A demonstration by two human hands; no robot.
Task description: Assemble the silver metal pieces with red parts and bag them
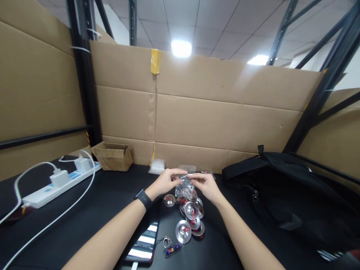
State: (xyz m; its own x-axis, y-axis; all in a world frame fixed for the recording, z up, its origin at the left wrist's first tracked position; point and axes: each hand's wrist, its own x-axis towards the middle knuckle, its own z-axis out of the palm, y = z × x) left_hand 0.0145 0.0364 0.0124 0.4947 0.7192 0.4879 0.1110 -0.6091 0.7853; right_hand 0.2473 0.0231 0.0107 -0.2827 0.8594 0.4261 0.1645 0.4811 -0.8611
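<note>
A crinkled clear plastic bag is pinched at its top between my two hands. My left hand, with a dark watch on the wrist, has its thumb and fingers closed on the bag's left side. On the right side, my right hand grips the bag between thumb and fingers. Below the bag lie several round silvery metal discs with red marks, some overlapping; one disc lies nearest me. Small items inside the bag are too unclear to name.
A phone lies by a keyring with a colourful tag. At left are a white power strip and a small cardboard box. A black bag fills the right. A clear packet lies near the cardboard wall.
</note>
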